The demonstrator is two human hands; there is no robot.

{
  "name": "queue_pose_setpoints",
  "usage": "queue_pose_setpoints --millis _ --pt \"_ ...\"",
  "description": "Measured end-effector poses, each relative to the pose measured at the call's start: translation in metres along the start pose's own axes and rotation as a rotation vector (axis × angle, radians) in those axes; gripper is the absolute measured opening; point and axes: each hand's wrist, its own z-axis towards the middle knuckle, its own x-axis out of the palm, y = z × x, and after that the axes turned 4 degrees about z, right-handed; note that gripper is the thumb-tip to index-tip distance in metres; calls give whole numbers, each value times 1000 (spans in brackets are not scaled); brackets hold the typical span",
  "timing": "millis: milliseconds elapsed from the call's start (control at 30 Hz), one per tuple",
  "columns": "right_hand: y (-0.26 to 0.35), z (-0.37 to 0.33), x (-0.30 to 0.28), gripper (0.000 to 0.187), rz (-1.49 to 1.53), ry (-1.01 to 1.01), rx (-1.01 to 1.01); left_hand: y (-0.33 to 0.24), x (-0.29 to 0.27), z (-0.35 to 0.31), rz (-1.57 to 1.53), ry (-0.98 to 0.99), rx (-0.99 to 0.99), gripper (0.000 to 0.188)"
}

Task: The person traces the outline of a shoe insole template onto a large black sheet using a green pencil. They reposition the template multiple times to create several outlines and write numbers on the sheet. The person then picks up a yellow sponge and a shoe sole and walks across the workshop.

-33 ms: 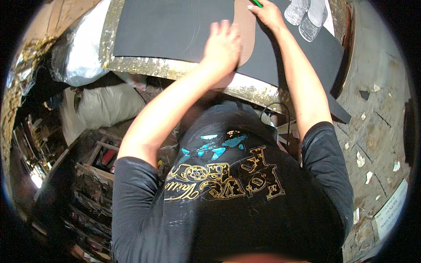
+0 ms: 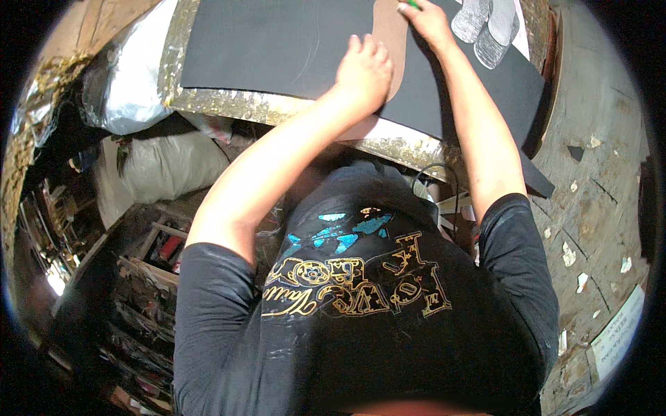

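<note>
A large black sheet (image 2: 257, 55) lies on the worn worktable (image 2: 239, 105). On top of it rests a brown sole-shaped template (image 2: 390, 31), its far end cut off by the picture's upper edge. My left hand (image 2: 364, 75) presses down along the template's left side near its rounded near end, fingers stretched out and holding nothing. At the template's right edge, my right hand (image 2: 427, 26) grips a slim green pen (image 2: 414, 4); its tip is hidden or too small to make out. Faint curved lines mark the sheet to the left.
Several grey-white sole-shaped pieces (image 2: 489, 31) lie on the sheet's right part. White plastic bags (image 2: 135, 76) and a pale sack (image 2: 173, 163) bulge left of the table. A dark crate-like rack (image 2: 149, 291) stands lower left. Scraps litter the floor (image 2: 590, 229) at right.
My left hand has shifted slightly right, its fingers closer together. My right hand has moved a little right and down with the pen. The sheet and template appear shifted slightly in view.
</note>
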Motion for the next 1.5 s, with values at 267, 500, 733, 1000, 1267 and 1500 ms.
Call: queue_pose_setpoints --millis 267,500,733,1000,1267,1500 --pt "48 -2 23 39 12 458 193 -62 -9 49 231 450 -42 54" --pt "99 -14 39 27 -127 904 -101 -71 27 58 36 481 -31 75" --pt "85 41 36 31 -461 893 -181 -67 17 58 131 508 -64 97" --pt "43 83 6 19 -117 539 -7 -41 -12 46 65 496 -65 59" --pt "38 52 -12 32 -91 201 121 -26 -8 39 62 391 -5 57" --pt "14 -9 -14 30 -279 -136 107 9 6 26 -102 202 95 56"
